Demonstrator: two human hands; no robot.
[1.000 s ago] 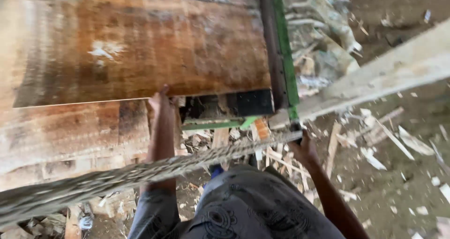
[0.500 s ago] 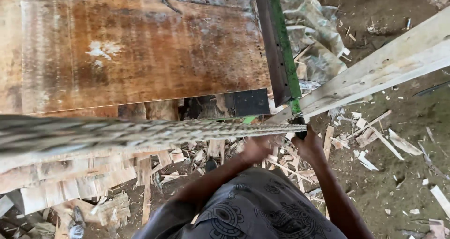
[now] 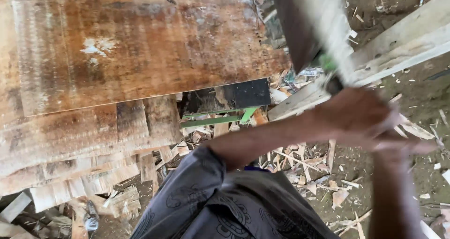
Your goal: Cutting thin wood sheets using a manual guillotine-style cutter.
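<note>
Both hands, left hand [image 3: 356, 115] and right hand [image 3: 403, 143], grip a blurred plank [image 3: 323, 23], mid-lift; next needs steady control.

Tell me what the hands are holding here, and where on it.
Both hands, left hand and right hand, are closed around the near end of a long pale board, blurred, angling up and away.

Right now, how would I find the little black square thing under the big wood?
Start at the big brown wooden slab filling the top left. Follow its lower edge right to where it ends: the black panel sits just beneath, above the green metal bars. It is the only flat, dark, smooth piece among pale wood scraps.
</note>
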